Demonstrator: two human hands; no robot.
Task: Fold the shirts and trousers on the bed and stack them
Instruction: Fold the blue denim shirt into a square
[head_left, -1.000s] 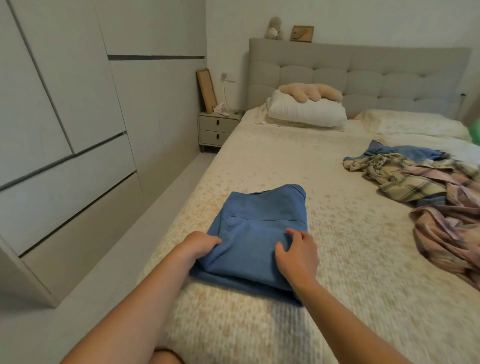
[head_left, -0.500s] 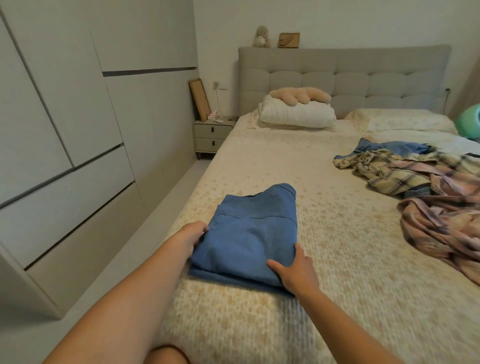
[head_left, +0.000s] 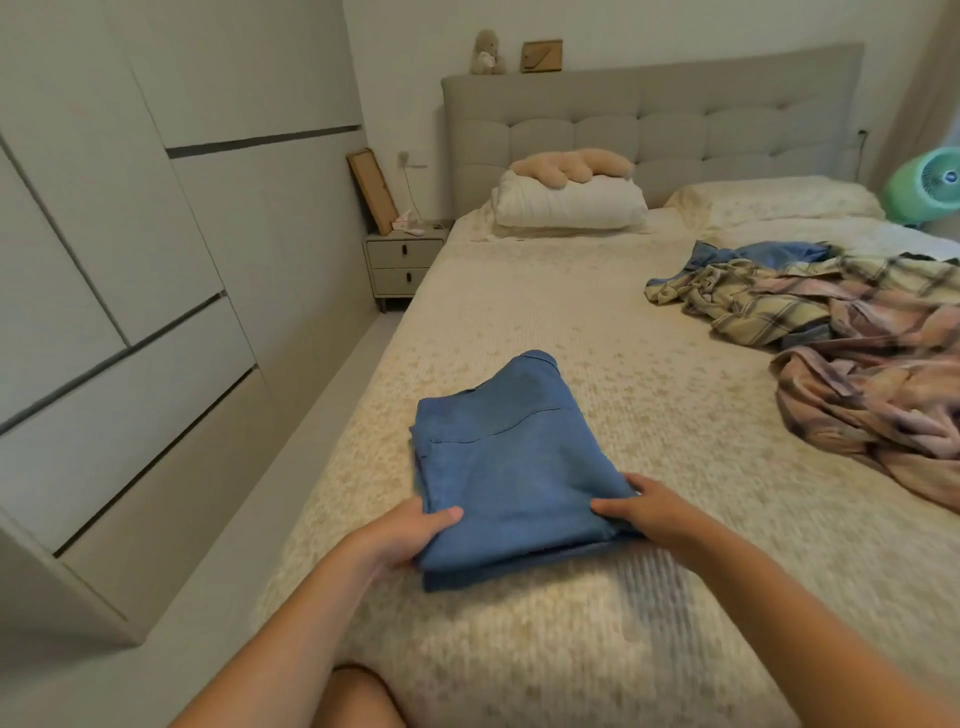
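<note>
Left hand (head_left: 410, 535) and right hand (head_left: 641, 512) pinched folded blue trousers (head_left: 511, 467) near bed (head_left: 571, 322) foot edge; lift level, both near corners supported, folds kept aligned.

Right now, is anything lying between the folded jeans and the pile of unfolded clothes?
Nothing visible. Both hands, left hand and right hand, grip the folded jeans, and only bare bedspread lies between them and the clothes pile.

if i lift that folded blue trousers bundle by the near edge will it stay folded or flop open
The folded blue trousers are soft cloth in loose layers, so the far end would probably droop and unfold. The left hand and right hand grip only the near corners; sliding them underneath would likely hold the shape. It looks light and unlikely to slip.
</note>
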